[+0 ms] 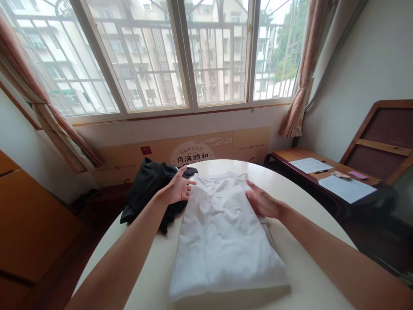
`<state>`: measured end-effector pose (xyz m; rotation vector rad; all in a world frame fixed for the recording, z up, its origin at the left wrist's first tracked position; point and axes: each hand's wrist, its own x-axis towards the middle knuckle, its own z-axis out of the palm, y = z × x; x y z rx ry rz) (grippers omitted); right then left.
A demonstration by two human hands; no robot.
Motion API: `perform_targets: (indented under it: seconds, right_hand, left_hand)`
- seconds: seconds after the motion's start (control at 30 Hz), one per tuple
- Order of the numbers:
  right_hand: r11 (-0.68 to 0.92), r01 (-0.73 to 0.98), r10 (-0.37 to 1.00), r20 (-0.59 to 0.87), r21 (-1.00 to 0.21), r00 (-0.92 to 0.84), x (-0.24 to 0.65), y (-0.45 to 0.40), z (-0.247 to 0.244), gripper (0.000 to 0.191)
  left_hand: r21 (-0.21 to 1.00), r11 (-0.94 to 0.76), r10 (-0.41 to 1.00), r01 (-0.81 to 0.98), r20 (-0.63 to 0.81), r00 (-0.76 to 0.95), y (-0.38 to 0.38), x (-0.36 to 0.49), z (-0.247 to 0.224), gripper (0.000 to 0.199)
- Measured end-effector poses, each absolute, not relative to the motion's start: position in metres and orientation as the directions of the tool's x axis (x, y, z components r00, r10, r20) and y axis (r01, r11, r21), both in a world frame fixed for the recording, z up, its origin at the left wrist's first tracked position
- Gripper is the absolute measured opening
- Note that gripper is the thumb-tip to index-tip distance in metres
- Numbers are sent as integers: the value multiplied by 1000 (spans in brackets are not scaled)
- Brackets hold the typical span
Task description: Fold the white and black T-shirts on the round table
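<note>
Live from the round cream surface (pixel 151 271): a folded white garment (pixel 222 241) lies dead ahead, a crumpled black garment (pixel 146 193) sits touching it at eleven o'clock, and off at two o'clock, a wooden desk (pixel 300 157) carries sheets of paper (pixel 346 188).

desk paper (pixel 310 165): print too small | black cloth (pixel 146 193): perhaps garment, unclear

Left hand (pixel 176 187): one
Right hand (pixel 263 203): one
White folded shirt (pixel 222 241): one
Black garment (pixel 148 193): one
Round table (pixel 309 241): one
Wooden side table (pixel 290 155): one
Paper sheets (pixel 343 188): two
Pen (pixel 321 172): one
Window panes (pixel 219 51): four
Curtains (pixel 305 86): two
</note>
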<state>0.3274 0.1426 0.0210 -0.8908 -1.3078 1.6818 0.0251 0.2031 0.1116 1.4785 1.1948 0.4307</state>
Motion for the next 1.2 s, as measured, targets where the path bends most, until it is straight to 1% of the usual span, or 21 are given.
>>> perform_targets:
  seconds: [0.03,0.07,0.1,0.17,0.23,0.27,0.3,0.37,0.43,0.5,0.57,0.63,0.7,0.77,0.83,0.87,0.9,0.93,1.0,1.1,1.2]
  right_hand:
    - [-180,-196,902,-82,-964,-424,328,146,17,66]
    - [-205,-196,904,-109,-959,-413,328,148,12,61]
    - [-216,-178,913,-133,-960,-386,326,150,8,53]
    - [-231,-107,932,-188,-967,-309,322,152,-1,37]
    - [-236,-45,948,-220,-971,-231,319,151,-3,29]
    - [-223,-35,955,-211,-974,-210,319,150,-1,28]
    - [-197,-40,961,-185,-980,-206,320,149,2,29]
    - [-127,-80,968,-106,-989,-228,326,148,13,34]
    - [-82,-110,970,-54,-991,-237,335,153,26,40]
    - [-64,-113,974,-38,-992,-223,345,167,38,41]
    - [-34,-83,984,-19,-996,-180,353,189,45,38]
    - [-17,71,998,-22,-997,-64,358,217,49,34]
    - [-71,297,993,-40,-952,109,359,241,49,35]
    - [-151,439,965,-35,-886,260,357,255,46,45]
    - [-167,543,937,38,-823,347,346,252,37,59]
    - [-148,630,931,107,-762,349,337,245,30,64]
    - [-115,730,929,187,-674,319,325,234,22,67]
    - [-56,833,939,254,-551,231,312,221,14,69]
    - [83,919,962,271,-386,27,284,190,-3,75]
    - [200,932,972,184,-303,-149,253,152,-18,76]
    - [192,927,981,76,-321,-176,246,132,-19,74]
  left_hand:
    - [883,207,828,421,-387,405,210,18,105,75]
    - [878,233,823,419,-408,395,215,11,96,77]
    - [873,220,836,435,-398,377,216,5,86,72]
    - [836,99,895,540,-312,319,215,-5,67,53]
    - [756,-20,928,654,-228,293,211,-9,57,38]
    - [738,-55,927,672,-212,308,210,-9,56,33]
    - [756,-78,920,650,-196,339,210,-7,58,28]
    - [848,-116,904,517,-126,409,214,-1,67,22]
    - [912,-150,903,381,-30,428,225,7,78,27]
    - [927,-176,925,332,40,379,244,19,87,28]
    - [917,-202,953,343,103,286,267,31,91,26]
    - [883,-207,975,421,151,163,291,43,88,27]
    - [798,-151,987,583,153,46,307,52,82,36]
    - [693,-58,992,718,120,-36,309,58,73,51]
    - [596,-44,991,802,127,-40,294,61,60,56]
    - [547,-80,988,833,155,-7,281,62,52,52]
    - [465,-156,977,872,201,68,265,63,43,47]
    - [369,-243,957,897,242,160,248,63,34,44]
    - [234,-412,901,881,246,357,216,64,14,46]
    - [150,-536,840,831,193,507,184,63,-8,56]
    - [135,-534,843,835,162,513,171,58,-17,65]
